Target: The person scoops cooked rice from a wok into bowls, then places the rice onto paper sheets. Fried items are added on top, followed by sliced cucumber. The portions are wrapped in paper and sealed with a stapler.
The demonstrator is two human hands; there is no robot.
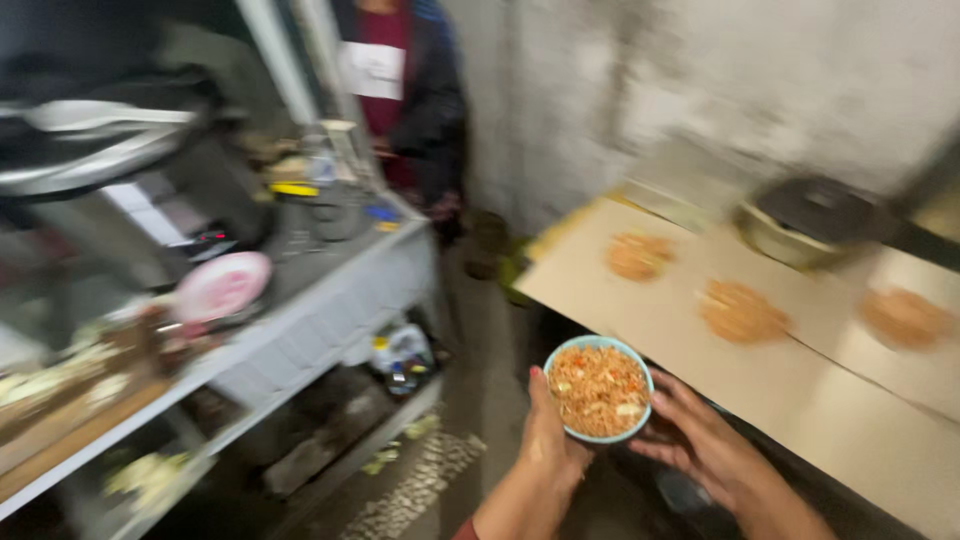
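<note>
We find the bowl (598, 388) low in the centre, between the left hand (548, 440) and the right hand (700, 440), both touching it. Right of the bowl lies the board (650, 310), with three heaps of food (741, 312) on it in a row. Behind them sits a pan (805, 222). The counter (320, 300) stands left, with a plate (221, 286) on it. A person (410, 100) stands behind, between counter and wall.
</note>
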